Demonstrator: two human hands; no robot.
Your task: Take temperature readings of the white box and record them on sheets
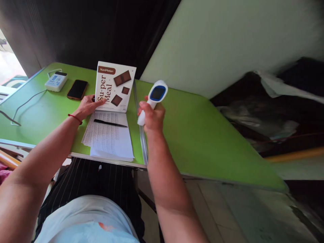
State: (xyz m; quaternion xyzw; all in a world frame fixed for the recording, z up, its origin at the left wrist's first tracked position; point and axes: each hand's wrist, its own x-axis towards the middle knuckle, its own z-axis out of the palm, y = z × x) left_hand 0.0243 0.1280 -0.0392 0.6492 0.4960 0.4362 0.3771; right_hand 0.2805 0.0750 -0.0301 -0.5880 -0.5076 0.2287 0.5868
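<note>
My left hand [89, 105] grips the lower left edge of a white box [118, 72] with brown chocolate pictures and the words "NutriMotion Su-per Meal". The thumb lies across its front; the other fingers are hidden behind. The box stands upright on the far end of some printed sheets [111, 143]. A black pen [110, 123] rests across those sheets. In my right hand [155, 116] is a white infrared thermometer [151, 98] with a dark, blue-rimmed screen, held by its handle above the table's metal seam. My fingers wrap round the handle.
A green folding table [197, 135] carries everything. Left of the box lies a dark phone [77, 89], and beyond it a white device [56, 81] with a cable. A dark panel [88, 30] and a pale wall [215, 40] rise behind. Dark clutter [265, 108] sits at the right.
</note>
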